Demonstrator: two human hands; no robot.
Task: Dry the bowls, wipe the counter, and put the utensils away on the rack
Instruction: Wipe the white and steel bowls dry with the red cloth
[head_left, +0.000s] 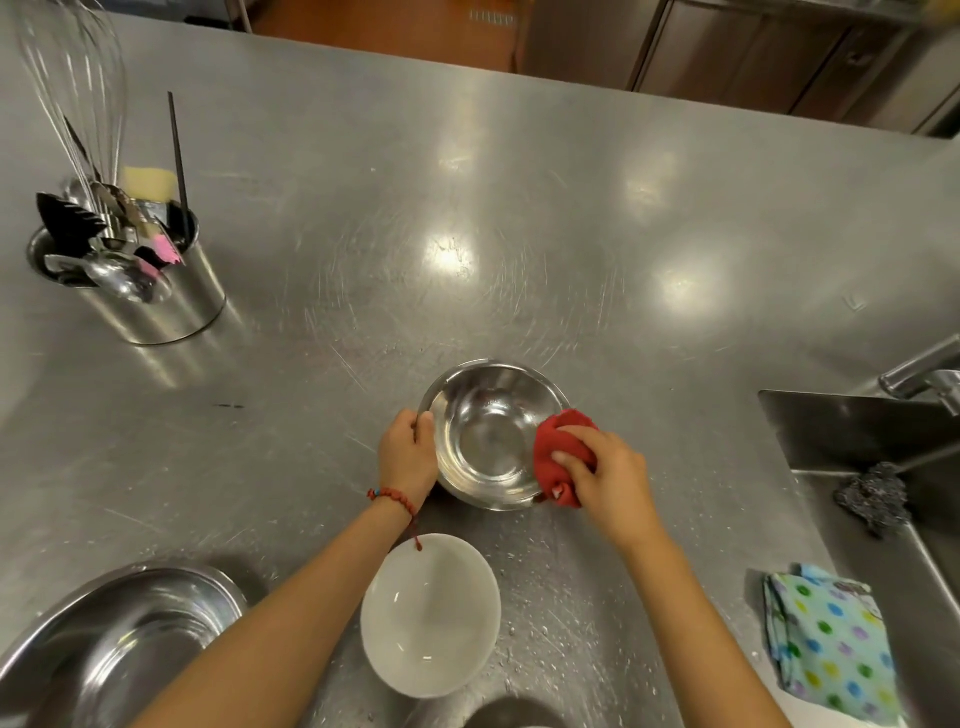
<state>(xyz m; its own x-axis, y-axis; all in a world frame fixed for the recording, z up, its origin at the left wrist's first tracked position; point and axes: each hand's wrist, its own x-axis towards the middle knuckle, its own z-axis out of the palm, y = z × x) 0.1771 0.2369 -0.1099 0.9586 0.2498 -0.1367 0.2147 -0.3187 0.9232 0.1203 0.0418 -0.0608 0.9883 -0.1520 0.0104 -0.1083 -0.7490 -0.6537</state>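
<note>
A small steel bowl (485, 436) stands tilted toward me on the steel counter (467, 234). My left hand (408, 454) grips its left rim. My right hand (605, 475) holds a bunched red cloth (558, 457) against the bowl's right rim. A white bowl (431, 616) sits nearer to me, partly under my left forearm. A large steel bowl (109, 644) is at the lower left. A steel utensil holder (140, 270) at the far left holds a whisk, spoons, spatulas and a thin black stick.
A sink (883, 447) with a tap (924, 374) lies at the right, a steel scourer (875, 496) on its edge. A folded dotted cloth (826, 644) lies by the sink. A yellow sponge (148, 182) sits behind the holder. Cabinets stand beyond the counter's far edge.
</note>
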